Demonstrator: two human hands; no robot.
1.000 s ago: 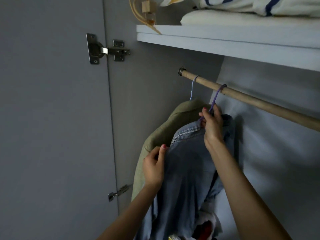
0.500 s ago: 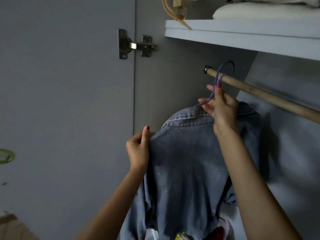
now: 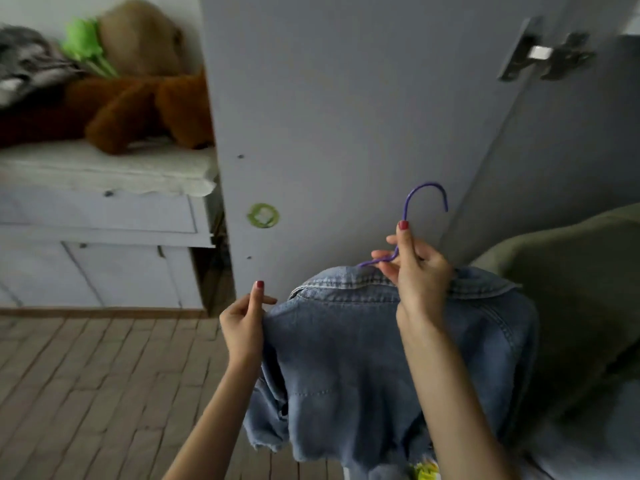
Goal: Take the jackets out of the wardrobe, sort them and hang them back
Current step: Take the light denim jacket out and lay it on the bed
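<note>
Hands [image 3: 242, 327] [image 3: 419, 271] on seemingly hangered denim jacket [image 3: 363, 358]

Head view, seemingly downward, close

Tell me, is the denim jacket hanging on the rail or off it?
Off: the purple hanger's hook is free in the air, nothing through it, carrying the denim jacket.

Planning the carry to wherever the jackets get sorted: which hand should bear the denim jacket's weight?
Right hand: it grips the purple hanger that carries the denim jacket. The left hand only pinches a shoulder.
</note>
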